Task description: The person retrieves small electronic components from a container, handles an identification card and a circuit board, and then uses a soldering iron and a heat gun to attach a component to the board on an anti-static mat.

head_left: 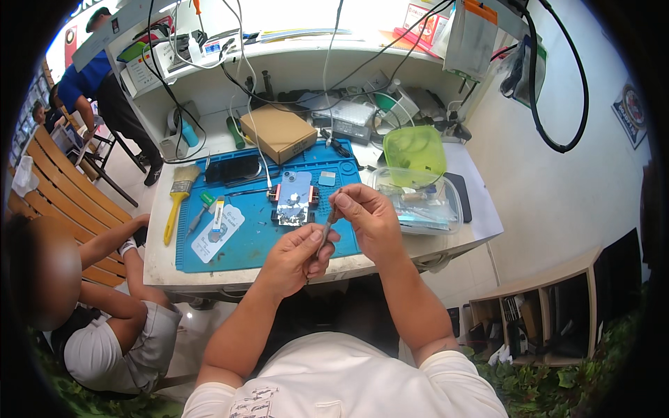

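Both hands meet above the front edge of the blue work mat (258, 251). Between them stretches a thin, grey-brown piece (325, 232), its kind too small to make out. My left hand (296, 256) pinches its lower end, while the fingers of my right hand (369, 217) close on the upper end. Just beyond them, a light blue smartphone (293, 187) lies back up in a clamp holder (313, 195) with reddish jaws. A white cable runs down to the holder.
A yellow brush (179, 195), a white card (217, 237) and a dark phone (232, 169) lie left. Behind stands a cardboard box (277, 132). To the right sits a clear plastic tub (446, 216) with a green lid (414, 155). Cables hang overhead; a seated person is at left.
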The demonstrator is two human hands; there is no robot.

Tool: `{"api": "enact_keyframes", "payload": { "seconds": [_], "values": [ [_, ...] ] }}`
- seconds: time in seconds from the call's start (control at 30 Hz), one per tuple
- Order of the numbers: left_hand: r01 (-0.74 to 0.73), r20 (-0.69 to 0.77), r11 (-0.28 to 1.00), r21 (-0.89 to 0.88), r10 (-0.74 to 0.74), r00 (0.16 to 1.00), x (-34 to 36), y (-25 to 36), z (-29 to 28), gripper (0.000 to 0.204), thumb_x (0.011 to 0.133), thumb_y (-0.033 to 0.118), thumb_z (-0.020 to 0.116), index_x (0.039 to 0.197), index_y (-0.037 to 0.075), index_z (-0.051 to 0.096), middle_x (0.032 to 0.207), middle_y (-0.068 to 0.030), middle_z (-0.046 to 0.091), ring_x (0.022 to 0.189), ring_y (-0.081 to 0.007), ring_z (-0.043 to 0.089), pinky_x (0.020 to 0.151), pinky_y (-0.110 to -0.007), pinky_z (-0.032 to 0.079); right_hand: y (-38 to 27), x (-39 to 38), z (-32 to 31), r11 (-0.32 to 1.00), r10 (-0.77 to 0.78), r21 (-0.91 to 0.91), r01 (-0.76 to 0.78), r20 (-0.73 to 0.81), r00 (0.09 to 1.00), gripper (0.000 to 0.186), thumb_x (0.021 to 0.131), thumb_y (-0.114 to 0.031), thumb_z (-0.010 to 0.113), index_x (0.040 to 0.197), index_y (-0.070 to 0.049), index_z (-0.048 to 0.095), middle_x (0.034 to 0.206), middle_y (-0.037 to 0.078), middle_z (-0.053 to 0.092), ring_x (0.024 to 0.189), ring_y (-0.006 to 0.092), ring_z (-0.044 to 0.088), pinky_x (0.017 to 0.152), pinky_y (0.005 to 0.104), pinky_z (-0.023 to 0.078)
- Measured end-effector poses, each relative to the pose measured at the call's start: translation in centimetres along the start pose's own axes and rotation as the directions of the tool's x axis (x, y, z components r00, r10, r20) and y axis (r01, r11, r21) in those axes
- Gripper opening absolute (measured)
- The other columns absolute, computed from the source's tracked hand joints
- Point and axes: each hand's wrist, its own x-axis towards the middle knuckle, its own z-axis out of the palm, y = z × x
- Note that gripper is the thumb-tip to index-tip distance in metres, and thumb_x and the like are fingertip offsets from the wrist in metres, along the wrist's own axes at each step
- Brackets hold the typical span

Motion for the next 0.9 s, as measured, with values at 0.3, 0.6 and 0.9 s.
{"api": "enact_keyframes", "payload": {
  "seconds": [0.3,0.6,0.9],
  "values": [
    [-0.097,-0.048,0.981,0.167,0.107,0.993,0.2,-0.5,0.4,0.027,0.111,0.026,0.058,0.125,0.003,0.063,0.085,-0.0002,0.057,0.062,-0.0050,0.046,0.055,-0.021,0.038,-0.7,0.1,0.1,0.980,0.009,-0.201,-0.003,0.026,1.000,0.014,0.101,-0.013,0.073,0.097,0.000,0.069,0.085,0.007,0.072,0.075,0.0125,0.068,0.072,0.0282,0.056],
    [-0.239,-0.202,0.819,0.522,0.391,0.898,0.7,-1.9,1.0,0.020,0.108,0.019,0.064,0.116,0.001,0.068,0.077,0.0008,0.061,0.061,-0.0035,0.049,0.051,-0.020,0.037,1.6,-0.8,1.6,0.971,-0.152,-0.206,0.126,-0.118,0.981,0.018,0.101,-0.014,0.074,0.093,0.000,0.066,0.082,0.004,0.071,0.073,0.0078,0.067,0.066,0.0238,0.056],
    [-0.241,-0.174,0.701,0.671,0.465,0.868,0.4,-1.9,0.1,0.021,0.107,0.019,0.067,0.114,0.000,0.069,0.077,0.0023,0.061,0.064,-0.0038,0.049,0.055,-0.021,0.037,1.5,-1.0,0.8,0.969,-0.129,-0.222,0.108,-0.085,0.988,0.016,0.102,-0.011,0.073,0.093,-0.002,0.064,0.083,0.003,0.068,0.073,0.0078,0.066,0.068,0.0240,0.055]
  ]
}}
